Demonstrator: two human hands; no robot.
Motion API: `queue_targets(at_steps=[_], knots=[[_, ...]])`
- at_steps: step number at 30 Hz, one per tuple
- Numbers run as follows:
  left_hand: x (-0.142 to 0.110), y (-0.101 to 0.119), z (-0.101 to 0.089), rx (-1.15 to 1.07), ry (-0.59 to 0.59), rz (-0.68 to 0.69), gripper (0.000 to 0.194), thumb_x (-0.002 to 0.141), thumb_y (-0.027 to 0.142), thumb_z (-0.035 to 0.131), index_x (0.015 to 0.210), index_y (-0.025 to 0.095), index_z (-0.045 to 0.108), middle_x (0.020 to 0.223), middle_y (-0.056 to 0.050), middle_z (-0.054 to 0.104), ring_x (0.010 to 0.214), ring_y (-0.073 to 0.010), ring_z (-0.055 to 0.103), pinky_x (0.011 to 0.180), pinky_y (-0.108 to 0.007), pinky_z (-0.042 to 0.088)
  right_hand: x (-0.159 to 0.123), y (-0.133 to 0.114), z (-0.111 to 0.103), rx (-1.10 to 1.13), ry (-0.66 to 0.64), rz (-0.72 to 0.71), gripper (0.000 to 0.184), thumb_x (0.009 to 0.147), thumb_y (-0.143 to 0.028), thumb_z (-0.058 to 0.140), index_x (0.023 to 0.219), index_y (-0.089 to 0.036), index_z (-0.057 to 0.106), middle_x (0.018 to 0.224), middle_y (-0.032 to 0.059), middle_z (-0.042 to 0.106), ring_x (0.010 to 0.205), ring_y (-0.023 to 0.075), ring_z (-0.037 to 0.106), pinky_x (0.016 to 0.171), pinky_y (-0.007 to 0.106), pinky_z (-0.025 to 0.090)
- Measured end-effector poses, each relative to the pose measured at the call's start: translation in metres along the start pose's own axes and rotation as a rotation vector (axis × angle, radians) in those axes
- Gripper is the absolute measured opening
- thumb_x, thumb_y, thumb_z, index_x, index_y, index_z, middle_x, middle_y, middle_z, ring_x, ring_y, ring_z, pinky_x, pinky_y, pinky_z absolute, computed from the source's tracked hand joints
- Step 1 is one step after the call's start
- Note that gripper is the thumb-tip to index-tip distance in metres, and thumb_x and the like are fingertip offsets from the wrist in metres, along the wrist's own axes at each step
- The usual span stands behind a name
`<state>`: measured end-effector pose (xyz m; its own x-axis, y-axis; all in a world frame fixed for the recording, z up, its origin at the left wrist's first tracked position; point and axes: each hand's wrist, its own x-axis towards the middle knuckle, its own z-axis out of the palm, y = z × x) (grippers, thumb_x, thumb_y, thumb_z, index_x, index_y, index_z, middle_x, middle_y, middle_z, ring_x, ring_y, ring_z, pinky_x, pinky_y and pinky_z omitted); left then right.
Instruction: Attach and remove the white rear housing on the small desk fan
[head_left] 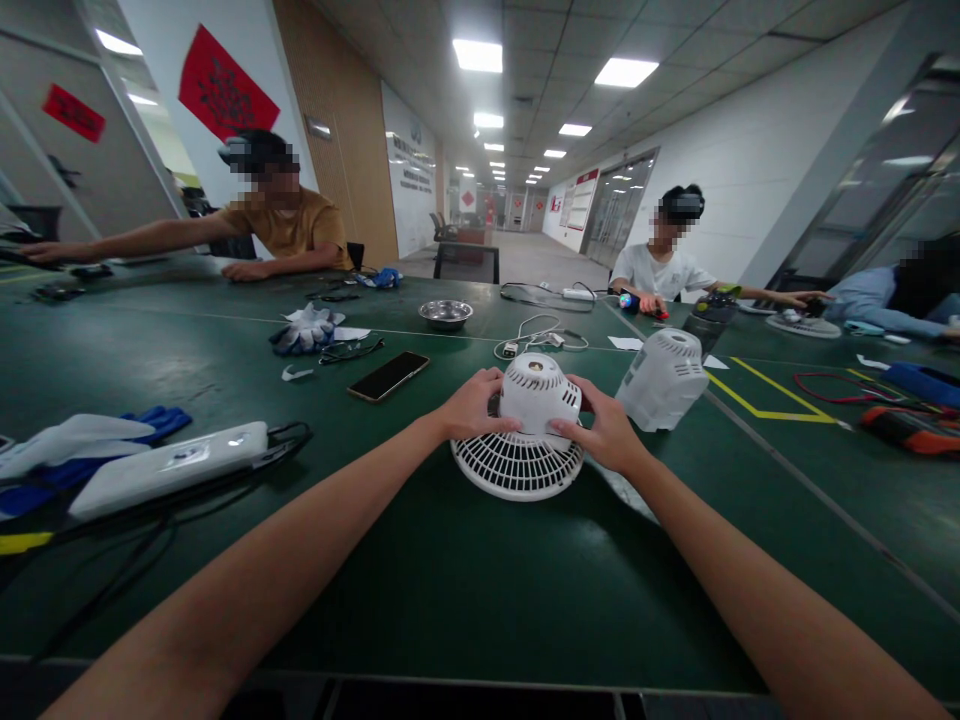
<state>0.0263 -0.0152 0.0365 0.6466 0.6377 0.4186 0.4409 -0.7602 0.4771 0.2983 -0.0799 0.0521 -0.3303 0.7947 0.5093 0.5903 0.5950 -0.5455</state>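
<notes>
A white fan motor housing (538,395) with vent slots sits on a round white fan grille (517,470), which lies face down on the green table (465,600). My left hand (476,405) wraps around the housing's left side, its thumb across the front. On the opposite side my right hand (604,425) grips the housing in the same way, thumb pointing inward. The fingertips behind the housing are partly hidden. Just right of my right hand stands a white plastic fan base (664,380). Something pale and flat (622,490) lies partly under my right wrist.
Left of my hands lie a phone (388,376), gloves (307,328) and a white power bank-like box (172,468) with a black cable. A metal bowl (445,314) and a white cable (544,335) are farther back. An orange-black meter (911,428) lies right. Several people sit around the table.
</notes>
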Motion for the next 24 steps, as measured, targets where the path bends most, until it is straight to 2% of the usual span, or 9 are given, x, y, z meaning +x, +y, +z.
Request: queue_targets(at_steps=[7, 16, 24], knots=[[-0.0015, 0.0032, 0.0005, -0.001, 0.008, 0.028, 0.068, 0.078, 0.06, 0.074, 0.131, 0.02, 0.063, 0.131, -0.015, 0.059, 0.125, -0.0364, 0.053, 0.105, -0.057, 0.044, -0.0006, -0.0033, 0.0014, 0.043, -0.017, -0.015, 0.071, 0.083, -0.049, 0.075, 0.142, -0.021, 0.05, 0.133, 0.0136, 0.065, 0.117, 0.0334, 0.065, 0.098, 0.052, 0.054], [-0.001, 0.0065, 0.0006, 0.051, 0.01, 0.04, 0.068, 0.079, 0.06, 0.073, 0.131, 0.017, 0.063, 0.132, -0.016, 0.058, 0.122, -0.0355, 0.054, 0.104, -0.056, 0.044, 0.0007, -0.0002, 0.005, 0.008, -0.002, -0.018, 0.072, 0.08, -0.045, 0.078, 0.141, -0.019, 0.048, 0.13, 0.014, 0.064, 0.111, 0.0318, 0.065, 0.097, 0.052, 0.053], [-0.0018, 0.0018, -0.0001, 0.048, -0.015, 0.014, 0.072, 0.08, 0.064, 0.071, 0.135, 0.019, 0.061, 0.132, -0.015, 0.058, 0.122, -0.036, 0.053, 0.105, -0.057, 0.042, 0.0013, -0.0014, 0.006, -0.015, -0.005, -0.028, 0.07, 0.082, -0.046, 0.076, 0.141, -0.023, 0.046, 0.134, 0.0131, 0.061, 0.118, 0.033, 0.062, 0.099, 0.052, 0.053]])
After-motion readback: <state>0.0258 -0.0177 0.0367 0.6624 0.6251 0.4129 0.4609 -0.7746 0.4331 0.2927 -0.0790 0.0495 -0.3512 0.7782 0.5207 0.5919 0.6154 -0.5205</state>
